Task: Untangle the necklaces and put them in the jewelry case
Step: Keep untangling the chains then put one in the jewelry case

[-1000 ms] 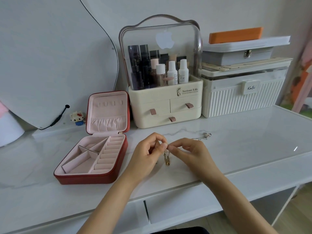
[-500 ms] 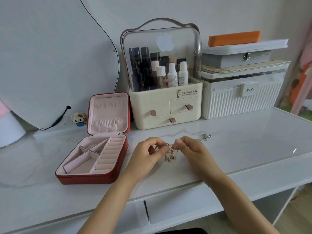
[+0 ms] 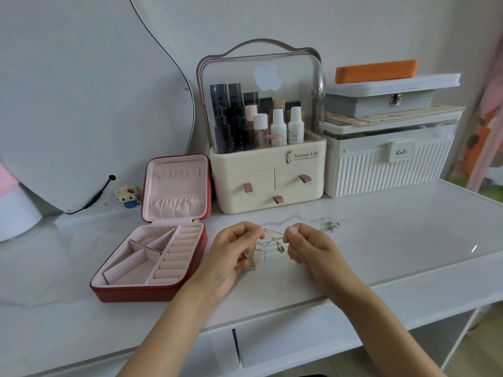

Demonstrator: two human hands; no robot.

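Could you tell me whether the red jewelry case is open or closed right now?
Open: the jewelry case has its lid upright, showing pink compartments with no necklace in them.

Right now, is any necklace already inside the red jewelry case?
No: the open jewelry case shows only bare pink compartments, and the tangled necklaces hang between the left hand and right hand.

home dressing table | cosmetics organiser (image 3: 268,148) | mirror (image 3: 81,104) | storage boxes (image 3: 389,148)

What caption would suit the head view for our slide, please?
Left hand and right hand pinch tangled necklaces beside an open red jewelry case.
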